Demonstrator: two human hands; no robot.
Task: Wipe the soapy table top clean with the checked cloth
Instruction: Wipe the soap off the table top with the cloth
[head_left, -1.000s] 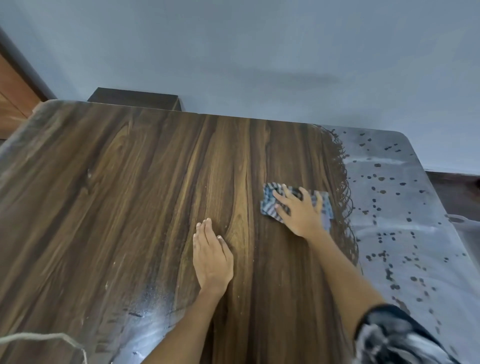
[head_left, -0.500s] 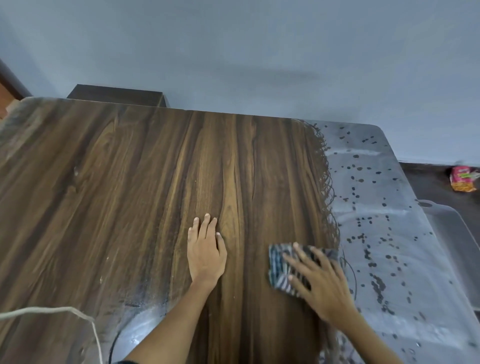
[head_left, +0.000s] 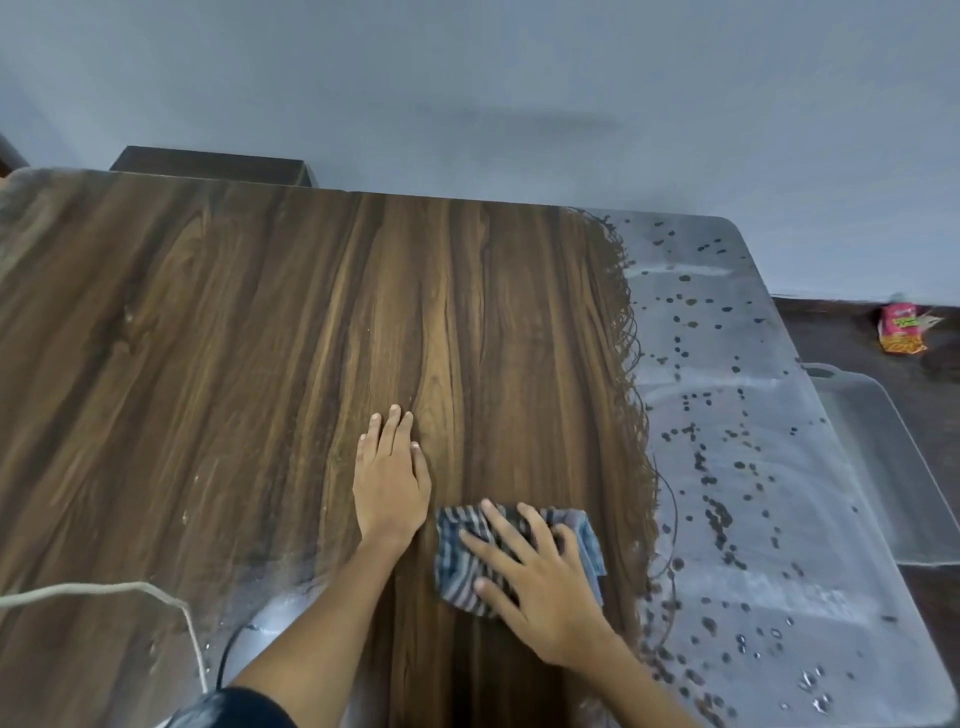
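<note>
Item, as I see it: checked cloth (head_left: 519, 561) under my flat, spread right hand (head_left: 540, 587) near the table top (head_left: 208, 364) near edge; left hand (head_left: 390, 483) flat beside it.

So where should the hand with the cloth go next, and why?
Probably slide right. The right hand presses the checked cloth on wood that already looks wiped, while the soapy film covers the table's right strip, just past the cloth. The left hand rests flat beside it.
</note>
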